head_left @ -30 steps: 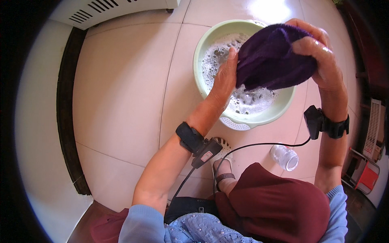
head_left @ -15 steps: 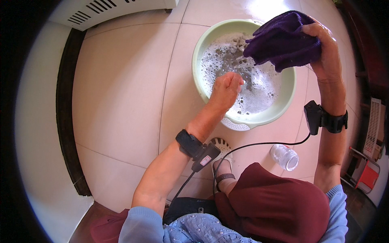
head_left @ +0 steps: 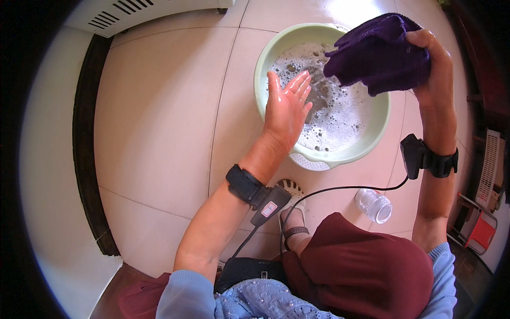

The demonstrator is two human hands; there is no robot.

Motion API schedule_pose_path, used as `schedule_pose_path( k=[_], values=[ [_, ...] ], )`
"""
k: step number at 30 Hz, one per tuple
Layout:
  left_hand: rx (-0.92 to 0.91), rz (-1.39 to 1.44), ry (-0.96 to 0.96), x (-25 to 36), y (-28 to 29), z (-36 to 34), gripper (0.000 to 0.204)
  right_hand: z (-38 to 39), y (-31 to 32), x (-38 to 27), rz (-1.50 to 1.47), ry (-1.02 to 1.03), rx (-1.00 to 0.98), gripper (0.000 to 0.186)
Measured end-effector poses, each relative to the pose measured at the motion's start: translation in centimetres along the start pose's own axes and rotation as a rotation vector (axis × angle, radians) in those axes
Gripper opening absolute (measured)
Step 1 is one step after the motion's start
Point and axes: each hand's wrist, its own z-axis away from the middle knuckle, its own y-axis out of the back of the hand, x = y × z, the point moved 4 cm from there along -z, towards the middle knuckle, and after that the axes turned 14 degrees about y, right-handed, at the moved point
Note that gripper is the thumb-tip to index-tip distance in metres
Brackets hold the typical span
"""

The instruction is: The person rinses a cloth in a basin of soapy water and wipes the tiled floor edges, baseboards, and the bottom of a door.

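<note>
My right hand (head_left: 436, 69) grips a bunched dark purple cloth (head_left: 378, 56) and holds it up over the right rim of a pale green basin (head_left: 380, 119). The thumb lies on the cloth; most of the other fingers are hidden behind it. In the basin is greyish soapy water (head_left: 340, 119) with white foam and bubbles. Above the basin's left side is my left hand (head_left: 287, 106), wet, palm turned up, thumb and fingers spread, holding nothing.
A clear jar (head_left: 373, 206) lies on its side on the tiled floor (head_left: 159, 117), near my sandalled foot (head_left: 292, 202). A black cable (head_left: 340, 189) runs between my wrist straps. At the right are a white slatted rack (head_left: 487, 167) and a red folding stool (head_left: 482, 231).
My left hand has turned over from loosely curled to spread with the palm up, shifting slightly left. My right hand and the purple cloth have moved slightly to the right.
</note>
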Motion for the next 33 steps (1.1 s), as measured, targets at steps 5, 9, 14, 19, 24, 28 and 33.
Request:
schedule_pose_path(
  k=[5, 9, 14, 19, 24, 28, 33],
  values=[
    [-0.122, 0.205, 0.001, -0.1, -0.3, -0.1, 0.077, 1.1, -1.5, -0.7, 0.138, 0.05, -0.097, 0.03],
    [-0.159, 0.295, 0.052, -0.3, -0.5, 0.1, 0.073, 0.9, -0.3, -0.4, 0.126, 0.052, -0.056, 0.03],
    [-0.146, 0.287, -0.011, 0.4, -0.2, 0.0, 0.071, 0.4, 0.9, -1.0, -0.016, 0.101, 0.048, 0.026],
    [-0.123, 0.303, -0.069, 1.1, 0.4, 0.0, 0.065, 0.5, 0.7, -0.6, -0.079, 0.087, 0.029, 0.022],
    [-0.155, 0.341, -0.099, 1.8, 0.1, 0.8, 0.063, 0.1, 1.8, 0.0, -0.062, 0.094, 0.072, 0.02],
    [-0.218, 0.35, -0.144, 3.3, -0.2, 2.0, 0.06, 0.1, 1.5, 0.5, -0.109, 0.074, 0.141, 0.02],
    [-0.216, 0.296, -0.194, 4.2, -0.3, 2.6, 0.059, 0.9, 1.8, 1.3, -0.085, 0.056, 0.19, 0.018]
  ],
)
